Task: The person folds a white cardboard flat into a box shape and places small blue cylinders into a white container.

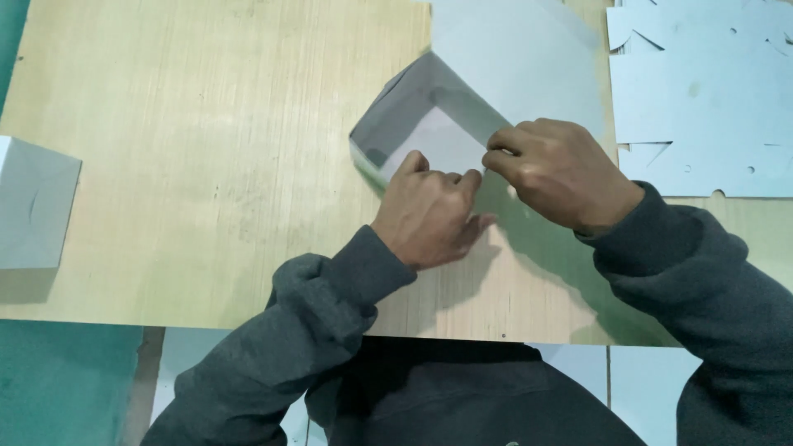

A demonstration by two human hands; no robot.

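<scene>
A white cardboard box lies open and half folded on a pale wooden board, its long flap stretching away to the upper right. My left hand presses on the box's near wall with fingers curled over its edge. Just to its right, my right hand pinches the same near edge of the box between thumb and fingers. The two hands touch at the fingertips. Both arms wear dark grey sleeves.
A finished white box stands at the board's left edge. A stack of flat die-cut white card sheets lies at the upper right. Beyond the board's left side is a green surface.
</scene>
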